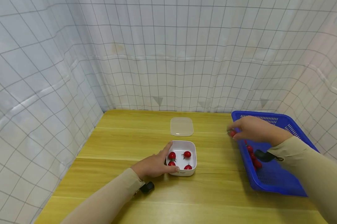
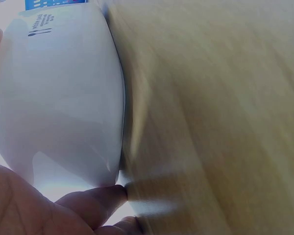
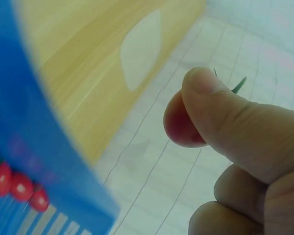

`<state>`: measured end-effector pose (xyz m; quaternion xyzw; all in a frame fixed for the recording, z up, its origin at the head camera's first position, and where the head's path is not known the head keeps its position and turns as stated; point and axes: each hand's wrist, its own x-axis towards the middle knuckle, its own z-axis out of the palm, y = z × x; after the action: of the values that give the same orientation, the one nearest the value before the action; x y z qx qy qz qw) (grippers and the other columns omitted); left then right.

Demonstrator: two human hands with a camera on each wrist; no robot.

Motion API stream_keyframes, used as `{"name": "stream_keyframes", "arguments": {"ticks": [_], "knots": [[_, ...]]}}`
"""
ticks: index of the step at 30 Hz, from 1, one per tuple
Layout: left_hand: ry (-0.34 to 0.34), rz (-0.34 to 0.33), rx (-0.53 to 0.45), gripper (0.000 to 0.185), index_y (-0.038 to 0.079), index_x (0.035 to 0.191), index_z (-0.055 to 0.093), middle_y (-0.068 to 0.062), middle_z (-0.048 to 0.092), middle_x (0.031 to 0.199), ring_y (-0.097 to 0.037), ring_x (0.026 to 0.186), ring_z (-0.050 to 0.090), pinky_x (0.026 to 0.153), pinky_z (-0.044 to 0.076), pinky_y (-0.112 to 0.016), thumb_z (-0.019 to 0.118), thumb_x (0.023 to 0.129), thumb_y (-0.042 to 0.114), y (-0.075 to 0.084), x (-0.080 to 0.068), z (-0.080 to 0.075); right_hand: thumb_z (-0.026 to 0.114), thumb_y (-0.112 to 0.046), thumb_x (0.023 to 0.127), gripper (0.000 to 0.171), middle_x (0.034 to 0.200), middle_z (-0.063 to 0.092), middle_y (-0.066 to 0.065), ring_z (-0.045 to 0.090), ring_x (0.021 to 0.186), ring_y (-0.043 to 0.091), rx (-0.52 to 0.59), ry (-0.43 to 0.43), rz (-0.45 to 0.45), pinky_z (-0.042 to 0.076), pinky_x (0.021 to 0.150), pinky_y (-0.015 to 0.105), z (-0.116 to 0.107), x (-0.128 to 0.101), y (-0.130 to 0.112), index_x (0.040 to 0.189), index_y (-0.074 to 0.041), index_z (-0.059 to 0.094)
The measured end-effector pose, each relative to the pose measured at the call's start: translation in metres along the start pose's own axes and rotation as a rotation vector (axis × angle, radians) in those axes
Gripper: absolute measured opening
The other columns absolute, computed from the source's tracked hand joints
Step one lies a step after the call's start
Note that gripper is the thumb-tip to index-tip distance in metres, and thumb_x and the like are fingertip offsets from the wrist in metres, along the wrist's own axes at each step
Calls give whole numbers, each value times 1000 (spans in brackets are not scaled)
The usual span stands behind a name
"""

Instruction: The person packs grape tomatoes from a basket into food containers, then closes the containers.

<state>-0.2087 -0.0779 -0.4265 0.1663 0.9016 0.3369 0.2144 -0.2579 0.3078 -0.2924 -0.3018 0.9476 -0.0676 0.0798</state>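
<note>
My left hand (image 1: 155, 163) grips the near left side of a small white square container (image 1: 182, 173), thumb at the front and fingers along the left wall. Inside lie several cherry tomatoes with green stems, one cherry tomato (image 1: 187, 154) toward the back right. Over the left rim of the blue basket, my right hand (image 1: 255, 129) pinches a cherry tomato (image 3: 183, 122) between thumb and finger. In the right wrist view its green stem (image 3: 240, 84) pokes out above the thumb. The left wrist view shows the container's smooth side wall (image 2: 59, 98) close up.
A blue perforated basket (image 1: 248, 174) stands at the right, with several cherry tomatoes (image 1: 253, 157) along its left side. Behind the white container a translucent square lid (image 1: 181, 126) lies flat on the wooden table (image 1: 123, 137). White gridded curtains (image 1: 185, 62) enclose the back and sides.
</note>
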Motion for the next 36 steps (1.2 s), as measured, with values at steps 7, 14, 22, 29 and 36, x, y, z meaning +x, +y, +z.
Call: {"name": "stream_keyframes", "arguments": {"ticks": [7, 14, 22, 29, 36], "knots": [[-1, 8, 10, 113, 29, 171, 3, -9, 32, 172, -41, 151, 41, 123, 33, -60, 72, 89, 64, 1, 0, 0, 75, -20, 97, 28, 109, 77, -4, 59, 83, 12, 15, -51, 3, 50, 74, 34, 0, 23, -28, 124, -20, 77], [0, 10, 11, 114, 30, 171, 3, -9, 31, 172, -41, 152, 40, 123, 33, -60, 72, 89, 65, 0, 0, 0, 75, -23, 98, 29, 104, 74, -6, 59, 87, 13, 6, -99, -34, 51, 81, 35, 6, 43, -48, 126, -20, 75], [-3, 1, 1, 112, 31, 171, 3, -9, 33, 172, -41, 152, 40, 124, 32, -60, 73, 90, 64, 0, 1, 0, 76, -28, 98, 33, 96, 72, -8, 56, 79, 13, 0, -147, -65, 47, 73, 30, 15, 63, -69, 130, -22, 73], [-13, -15, -4, 113, 32, 171, 2, -8, 34, 171, -43, 151, 41, 122, 33, -62, 72, 89, 65, -1, 2, 1, 77, -29, 98, 33, 96, 72, -12, 57, 77, 11, -2, -175, -119, 48, 71, 28, 27, 76, -88, 130, -22, 74], [-12, -18, 7, 112, 31, 171, 2, -7, 33, 171, -43, 151, 41, 123, 31, -62, 71, 89, 65, -1, 2, 1, 77, -27, 98, 29, 102, 74, -12, 59, 81, 8, 25, -172, -207, 54, 80, 30, 35, 83, -98, 126, -19, 75]]}}
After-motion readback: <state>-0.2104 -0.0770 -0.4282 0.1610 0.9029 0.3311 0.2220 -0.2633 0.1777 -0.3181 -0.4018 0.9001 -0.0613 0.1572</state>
